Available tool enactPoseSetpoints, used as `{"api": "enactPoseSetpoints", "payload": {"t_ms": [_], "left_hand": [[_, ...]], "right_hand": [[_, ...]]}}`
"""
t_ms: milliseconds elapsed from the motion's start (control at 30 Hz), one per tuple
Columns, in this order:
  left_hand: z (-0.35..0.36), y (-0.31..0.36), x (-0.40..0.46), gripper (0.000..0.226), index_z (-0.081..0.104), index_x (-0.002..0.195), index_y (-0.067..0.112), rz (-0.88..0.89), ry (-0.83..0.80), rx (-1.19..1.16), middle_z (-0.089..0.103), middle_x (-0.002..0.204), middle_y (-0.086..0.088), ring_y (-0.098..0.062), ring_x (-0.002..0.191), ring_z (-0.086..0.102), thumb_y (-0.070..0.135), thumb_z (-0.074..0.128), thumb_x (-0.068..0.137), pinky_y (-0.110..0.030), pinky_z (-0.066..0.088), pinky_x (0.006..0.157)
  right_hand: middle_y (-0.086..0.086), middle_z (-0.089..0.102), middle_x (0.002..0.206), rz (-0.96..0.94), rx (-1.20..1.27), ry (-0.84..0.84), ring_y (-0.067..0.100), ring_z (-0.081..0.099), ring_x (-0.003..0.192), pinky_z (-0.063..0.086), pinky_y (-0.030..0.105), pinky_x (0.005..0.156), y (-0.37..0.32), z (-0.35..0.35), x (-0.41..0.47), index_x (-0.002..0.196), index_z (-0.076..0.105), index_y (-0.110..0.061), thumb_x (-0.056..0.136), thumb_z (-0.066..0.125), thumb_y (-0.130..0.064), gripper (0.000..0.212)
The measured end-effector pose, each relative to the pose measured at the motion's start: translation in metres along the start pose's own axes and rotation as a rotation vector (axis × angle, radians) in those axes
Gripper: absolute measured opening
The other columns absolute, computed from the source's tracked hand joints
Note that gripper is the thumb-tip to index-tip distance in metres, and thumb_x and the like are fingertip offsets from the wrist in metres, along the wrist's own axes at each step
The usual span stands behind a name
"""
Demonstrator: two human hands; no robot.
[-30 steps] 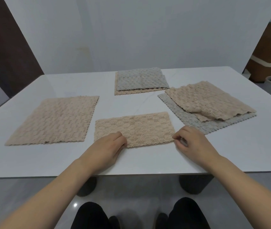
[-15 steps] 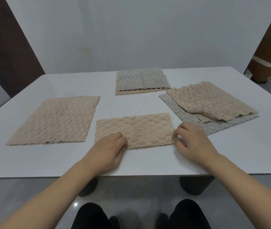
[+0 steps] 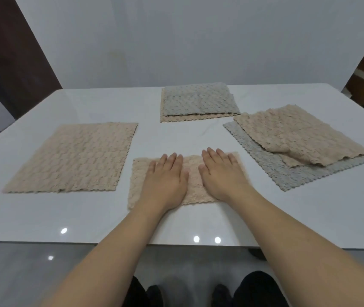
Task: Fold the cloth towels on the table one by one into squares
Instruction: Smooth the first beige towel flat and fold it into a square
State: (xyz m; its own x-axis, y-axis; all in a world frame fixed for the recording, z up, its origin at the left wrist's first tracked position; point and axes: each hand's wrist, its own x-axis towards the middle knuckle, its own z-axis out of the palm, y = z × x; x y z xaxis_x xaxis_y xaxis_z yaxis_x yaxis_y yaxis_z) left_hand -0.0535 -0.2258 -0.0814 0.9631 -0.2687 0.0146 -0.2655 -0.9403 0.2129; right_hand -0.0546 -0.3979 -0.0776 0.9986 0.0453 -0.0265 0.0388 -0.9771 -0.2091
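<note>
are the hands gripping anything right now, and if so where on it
Nothing is gripped. The left hand and right hand lie flat, fingers straight, pressing down on the middle of the folded beige towel on the table.

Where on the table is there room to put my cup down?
Bare table lies along the near edge, and in the far left corner behind the flat beige towel. The middle and right are crowded with the folded towel and stacked towels.

Beige bubble-textured towels [image 3: 72,158] are showing at left and centre; grey towels [image 3: 196,99] are lying upper centre on a glossy white table [image 3: 43,218].
</note>
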Motion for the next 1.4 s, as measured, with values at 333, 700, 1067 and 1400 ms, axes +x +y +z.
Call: {"api": "enactPoseSetpoints", "payload": {"t_ms": [333,700,1067,1400], "left_hand": [[-0.011,-0.025,-0.001,0.062,0.006,0.159,0.017,-0.027,-0.023,0.016,0.004,0.167,0.002,-0.016,0.153,-0.002,0.046,0.012,0.105,-0.039,-0.004,0.123],[-0.019,-0.061,-0.014,0.063,0.002,0.159,0.015,-0.099,-0.068,0.049,-0.002,0.167,-0.002,-0.02,0.153,-0.007,0.046,0.011,0.104,-0.041,-0.005,0.123],[-0.002,0.01,-0.016,0.06,0.009,0.159,0.012,0.068,0.02,0.057,0.006,0.166,-0.003,-0.021,0.153,0.0,0.04,0.013,0.105,-0.043,-0.003,0.123],[-0.003,-0.003,-0.012,0.061,0.006,0.159,0.017,0.06,0.013,0.018,0.004,0.167,0.001,-0.016,0.153,-0.003,0.044,0.013,0.105,-0.039,-0.004,0.123]], "right_hand": [[-0.002,0.001,0.164,0.016,-0.031,-0.011,0.016,-0.003,0.15,-0.006,0.037,0.121,0.008,-0.005,0.001,0.156,0.006,-0.018,0.102,0.011,-0.042,0.059],[0.008,-0.005,0.163,0.144,-0.168,-0.073,0.022,-0.006,0.15,-0.007,0.043,0.12,0.04,-0.019,-0.004,0.155,0.0,-0.01,0.102,0.007,-0.043,0.063],[-0.002,0.005,0.163,-0.124,-0.029,0.023,0.015,0.001,0.15,-0.002,0.039,0.121,-0.008,0.0,-0.02,0.156,0.012,-0.019,0.104,0.016,-0.037,0.055],[-0.007,0.001,0.163,-0.085,-0.038,0.009,0.01,-0.004,0.149,-0.005,0.036,0.121,0.003,-0.002,-0.017,0.156,0.007,-0.025,0.103,0.013,-0.04,0.056]]}}
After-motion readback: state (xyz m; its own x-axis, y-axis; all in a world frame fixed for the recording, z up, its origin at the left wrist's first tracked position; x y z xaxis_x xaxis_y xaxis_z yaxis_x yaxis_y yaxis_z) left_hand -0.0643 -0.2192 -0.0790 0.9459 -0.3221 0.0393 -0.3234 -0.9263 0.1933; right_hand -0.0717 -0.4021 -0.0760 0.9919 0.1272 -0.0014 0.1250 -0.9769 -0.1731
